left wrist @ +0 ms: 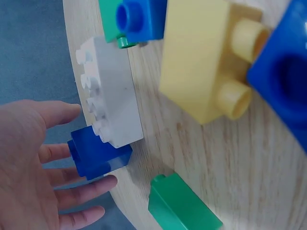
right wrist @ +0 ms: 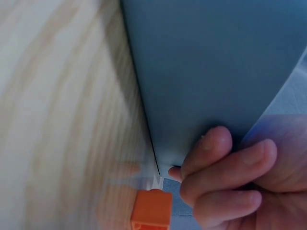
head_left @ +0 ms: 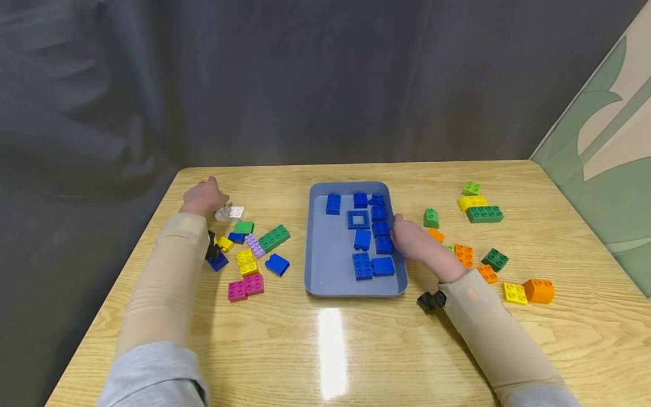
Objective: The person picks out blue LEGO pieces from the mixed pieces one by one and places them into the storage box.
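At the table's far left, my left hand [head_left: 205, 196] reaches behind a white brick [head_left: 236, 213]. The left wrist view shows its fingers loosely spread around a blue brick [left wrist: 100, 152] that sits against the white brick; the thumb stands apart from it. That blue brick is hidden in the head view. My right hand [head_left: 413, 239] holds the right wall of a grey-blue tray [head_left: 328, 285], fingers bent against the outside in the right wrist view. Several blue bricks [head_left: 362, 265] lie in the tray, mostly toward its right side.
Left of the tray are a long green brick [head_left: 274, 238], a lilac brick [head_left: 255, 246], yellow bricks [head_left: 246, 262], magenta bricks [head_left: 246, 287] and a loose blue brick [head_left: 277, 264]. Orange [head_left: 539, 291], yellow and green bricks [head_left: 485, 214] are scattered right. A dark curtain [head_left: 305, 85] hangs behind.
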Motion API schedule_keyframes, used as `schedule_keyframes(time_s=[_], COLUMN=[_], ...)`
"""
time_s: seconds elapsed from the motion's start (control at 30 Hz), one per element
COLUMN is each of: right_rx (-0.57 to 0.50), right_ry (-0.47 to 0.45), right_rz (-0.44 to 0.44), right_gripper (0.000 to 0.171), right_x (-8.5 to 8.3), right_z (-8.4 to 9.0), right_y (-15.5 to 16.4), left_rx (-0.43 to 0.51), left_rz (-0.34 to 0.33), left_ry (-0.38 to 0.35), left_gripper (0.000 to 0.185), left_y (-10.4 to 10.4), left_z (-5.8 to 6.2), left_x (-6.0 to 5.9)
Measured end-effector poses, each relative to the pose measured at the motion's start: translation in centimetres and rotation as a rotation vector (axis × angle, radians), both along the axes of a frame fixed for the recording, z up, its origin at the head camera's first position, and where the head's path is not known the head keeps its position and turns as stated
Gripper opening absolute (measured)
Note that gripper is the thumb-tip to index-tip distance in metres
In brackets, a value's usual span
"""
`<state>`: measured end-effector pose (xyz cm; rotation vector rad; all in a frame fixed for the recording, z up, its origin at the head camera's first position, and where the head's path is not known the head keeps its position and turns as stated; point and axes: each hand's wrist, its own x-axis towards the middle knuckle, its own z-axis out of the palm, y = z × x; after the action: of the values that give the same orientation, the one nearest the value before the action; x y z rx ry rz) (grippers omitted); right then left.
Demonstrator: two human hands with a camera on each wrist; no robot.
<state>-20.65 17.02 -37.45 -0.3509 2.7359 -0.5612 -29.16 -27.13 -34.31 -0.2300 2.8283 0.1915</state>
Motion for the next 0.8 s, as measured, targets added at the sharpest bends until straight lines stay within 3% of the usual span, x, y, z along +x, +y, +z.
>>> schedule_keyframes(time_s=[0.23,0.43,0.8], right_rx=[0.001,0.017,0.030], right_ry=[0.013,0.041,0.056], right_rz=[0.007,0.016,0.020], right_gripper=[0.040,0.039,0.040], right_x=[0.0,0.0,0.1], right_z=[0.0,0.1,0.0], right_y=[0.0,-0.1,-0.1], left_rx=[0.032,0.057,0.099], left_rz=[0.010,-0.002,-0.067], left_ry=[-0.002,0.019,0.185], left_gripper=[0.047,0.044,0.043], left_y=[0.0,0.1,1.1], left_z=[-0.2,-0.3,0.3], left_x=[0.2,0.2,0.0])
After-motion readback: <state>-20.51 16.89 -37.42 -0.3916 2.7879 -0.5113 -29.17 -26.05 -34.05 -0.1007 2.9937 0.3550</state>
